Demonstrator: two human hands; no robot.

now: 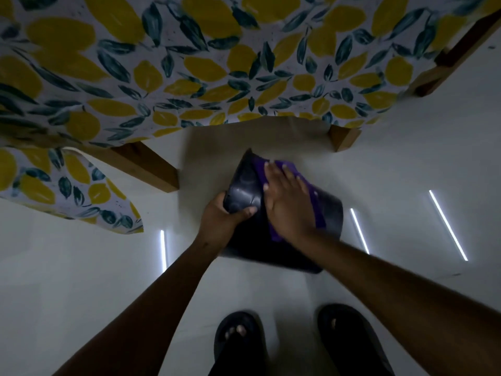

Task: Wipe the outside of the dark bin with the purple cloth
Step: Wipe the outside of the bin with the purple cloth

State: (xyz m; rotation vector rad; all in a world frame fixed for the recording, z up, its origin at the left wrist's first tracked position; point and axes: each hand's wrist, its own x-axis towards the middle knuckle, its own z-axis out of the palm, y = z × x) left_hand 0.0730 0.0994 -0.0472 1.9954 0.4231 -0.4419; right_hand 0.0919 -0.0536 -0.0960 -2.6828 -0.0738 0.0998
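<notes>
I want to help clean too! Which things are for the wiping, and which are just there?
For the job: dark bin, purple cloth, left hand, right hand.
Just there: lemon-print tablecloth, wooden table leg, black sandals.

bin on floor, in front of table; cloth on bin; sandals nearest camera.
</notes>
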